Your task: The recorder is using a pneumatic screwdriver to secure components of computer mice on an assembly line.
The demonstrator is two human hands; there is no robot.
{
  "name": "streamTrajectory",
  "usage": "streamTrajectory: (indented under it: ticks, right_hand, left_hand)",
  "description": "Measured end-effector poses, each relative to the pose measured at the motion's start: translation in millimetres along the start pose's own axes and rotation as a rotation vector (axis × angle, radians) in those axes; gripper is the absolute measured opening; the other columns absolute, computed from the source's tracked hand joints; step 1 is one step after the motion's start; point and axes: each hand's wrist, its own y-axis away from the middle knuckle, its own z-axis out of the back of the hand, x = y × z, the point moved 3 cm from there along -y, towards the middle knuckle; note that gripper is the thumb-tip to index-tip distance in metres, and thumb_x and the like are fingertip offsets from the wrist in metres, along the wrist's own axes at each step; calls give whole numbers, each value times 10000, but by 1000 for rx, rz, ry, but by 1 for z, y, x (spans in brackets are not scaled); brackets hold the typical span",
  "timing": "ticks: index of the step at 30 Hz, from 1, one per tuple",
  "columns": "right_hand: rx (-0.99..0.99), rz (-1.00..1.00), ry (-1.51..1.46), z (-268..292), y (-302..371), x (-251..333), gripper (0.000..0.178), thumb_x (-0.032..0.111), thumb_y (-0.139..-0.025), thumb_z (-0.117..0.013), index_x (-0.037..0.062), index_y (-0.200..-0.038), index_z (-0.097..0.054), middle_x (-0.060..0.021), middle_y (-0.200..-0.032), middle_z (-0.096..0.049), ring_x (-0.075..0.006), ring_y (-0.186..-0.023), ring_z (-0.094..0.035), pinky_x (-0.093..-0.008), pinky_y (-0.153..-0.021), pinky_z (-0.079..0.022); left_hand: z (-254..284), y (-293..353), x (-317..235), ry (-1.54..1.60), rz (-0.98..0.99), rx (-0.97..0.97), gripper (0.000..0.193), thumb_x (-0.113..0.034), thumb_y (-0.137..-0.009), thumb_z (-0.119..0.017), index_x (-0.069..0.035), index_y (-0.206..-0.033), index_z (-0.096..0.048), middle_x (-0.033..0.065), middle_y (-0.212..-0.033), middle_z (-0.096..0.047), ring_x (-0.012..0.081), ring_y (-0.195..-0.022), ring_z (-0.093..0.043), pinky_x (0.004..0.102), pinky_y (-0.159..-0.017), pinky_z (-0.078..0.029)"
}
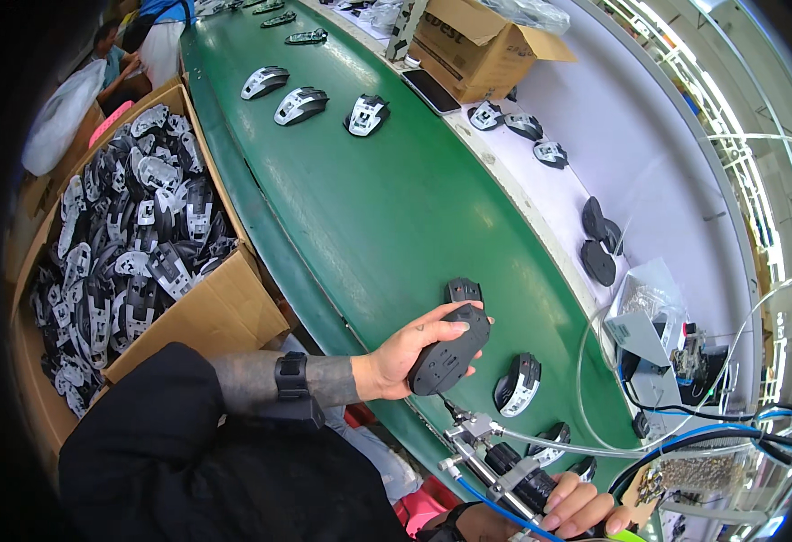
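Note:
My left hand (389, 363) is wrapped round a black computer mouse (446, 359), its flat underside turned up and the thumb on top. In my right hand (578, 508) is a power screwdriver (522, 481) with a metal head, a clear hose and a blue air line. Its tip comes up to the near end of the mouse; I cannot tell whether it touches. Just beyond my left fingers lies a dark mouse part (464, 290). A black and silver mouse shell (518, 386) rests to the right, on the green conveyor belt (396, 217).
A large cardboard box (206, 312) full of mouse shells stands left of the belt. Further mice (301, 106) sit far up the belt. On the white side shelf (527, 181) are mouse parts, a phone (430, 91) and an open carton (468, 50). Hoses and cables (730, 443) loop at right.

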Motion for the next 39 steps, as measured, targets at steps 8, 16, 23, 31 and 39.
streamTrajectory:
  ticks: [8,16,23,31,39]
  right_hand:
    - [-67,66,-11,9,6,20,436,366,-916,-569,40,-1192,-484,-36,-700,-498,-171,-598,-499,-311,-593,-376]
    - [-78,48,-32,-7,5,14,412,353,-918,-575,60,-1201,-510,-22,-692,-496,-151,-578,-491,-298,-606,-377]
    - [-74,38,-31,-12,-1,-2,372,333,-921,-573,65,-1170,-506,-36,-696,-503,-162,-579,-498,-299,-590,-374]
    - [-47,17,-117,-12,-4,-11,361,331,-924,-568,70,-1159,-487,-44,-689,-486,-167,-575,-483,-316,-609,-377]
    - [-369,76,187,12,23,6,377,324,-839,-586,23,-1055,-514,-58,-623,-447,-179,-510,-437,-295,-482,-355]
  left_hand:
    - [24,-11,-6,-161,-84,-238,432,-188,-902,-552,-116,-1315,-446,93,-1147,-536,218,-950,-596,372,-807,-544]
    - [14,-5,17,-85,26,-168,433,-192,-912,-542,-137,-1328,-437,99,-1154,-527,227,-983,-584,391,-851,-528]
    - [16,-5,22,-49,46,-131,447,-218,-921,-532,-138,-1345,-416,108,-1154,-525,230,-1015,-571,399,-856,-523]
    - [6,-3,6,-364,-48,-251,397,-282,-877,-634,-110,-1224,-551,70,-1020,-608,154,-853,-610,304,-711,-531]
    - [83,-132,-128,-1861,-486,-107,447,-396,-801,-658,-69,-1103,-624,179,-1155,-570,347,-1066,-555,419,-927,-452]
